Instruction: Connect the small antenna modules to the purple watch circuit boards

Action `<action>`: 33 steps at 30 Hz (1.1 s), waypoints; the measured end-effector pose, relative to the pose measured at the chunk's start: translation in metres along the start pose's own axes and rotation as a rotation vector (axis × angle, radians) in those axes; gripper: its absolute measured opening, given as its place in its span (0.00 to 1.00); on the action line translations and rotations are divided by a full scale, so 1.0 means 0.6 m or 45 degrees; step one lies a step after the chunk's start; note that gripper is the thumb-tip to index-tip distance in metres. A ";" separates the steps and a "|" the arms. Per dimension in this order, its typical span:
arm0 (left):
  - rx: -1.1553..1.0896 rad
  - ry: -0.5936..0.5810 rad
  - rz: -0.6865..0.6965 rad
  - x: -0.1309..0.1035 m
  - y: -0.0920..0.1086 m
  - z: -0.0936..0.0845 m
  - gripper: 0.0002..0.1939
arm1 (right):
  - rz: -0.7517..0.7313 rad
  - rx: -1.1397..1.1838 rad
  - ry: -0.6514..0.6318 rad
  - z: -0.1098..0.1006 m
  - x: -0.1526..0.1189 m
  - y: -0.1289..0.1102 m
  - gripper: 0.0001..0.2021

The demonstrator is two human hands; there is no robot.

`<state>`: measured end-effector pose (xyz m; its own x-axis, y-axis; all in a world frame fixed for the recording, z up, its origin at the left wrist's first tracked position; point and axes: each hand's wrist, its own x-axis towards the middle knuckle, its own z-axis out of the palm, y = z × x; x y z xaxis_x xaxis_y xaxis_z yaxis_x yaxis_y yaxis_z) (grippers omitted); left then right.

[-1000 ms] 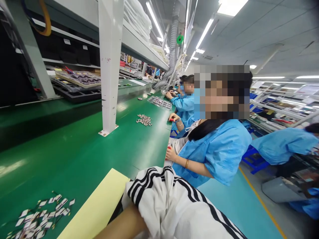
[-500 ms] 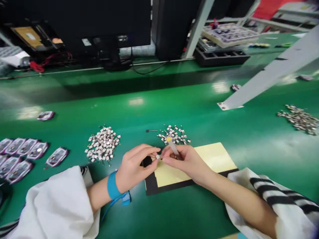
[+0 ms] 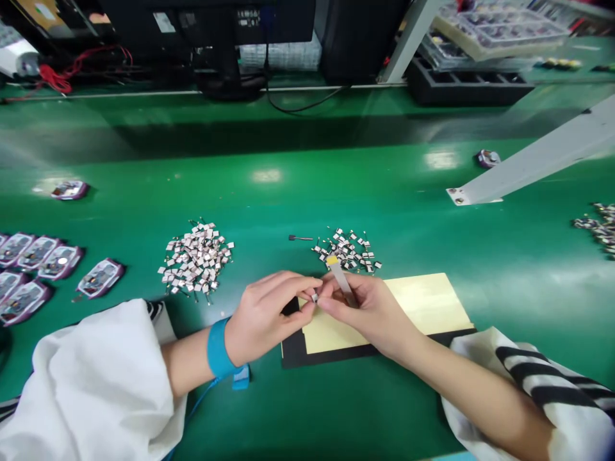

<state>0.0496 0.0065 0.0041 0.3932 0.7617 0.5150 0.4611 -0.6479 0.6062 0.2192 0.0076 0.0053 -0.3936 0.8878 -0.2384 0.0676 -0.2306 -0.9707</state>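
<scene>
Over yellow sheet (image 3: 423, 302): left hand (image 3: 262, 314) pinching small part (image 3: 314, 298), right hand (image 3: 377, 310) gripping grey strip (image 3: 341, 279); both hands unseen one second ago.

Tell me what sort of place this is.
Probably an electronics assembly bench: small white-faced parts lie heaped on the green worktop, purple-edged units are grouped on the left, and a corded blue wristband, perhaps antistatic, is worn.

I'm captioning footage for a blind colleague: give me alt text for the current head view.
A left hand pinches a tiny part beside a right hand holding a yellow-tipped gray strip, above a yellow sheet. Piles of small parts lie beyond on a green bench.
</scene>
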 end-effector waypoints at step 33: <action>-0.077 -0.180 0.065 0.001 -0.004 -0.013 0.05 | -0.203 -0.337 0.116 -0.002 -0.004 -0.013 0.08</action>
<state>0.0427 0.0087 0.0076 0.5247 0.7172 0.4586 0.3908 -0.6815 0.6187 0.2206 0.0077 0.0136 -0.3354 0.9393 -0.0729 0.2529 0.0152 -0.9674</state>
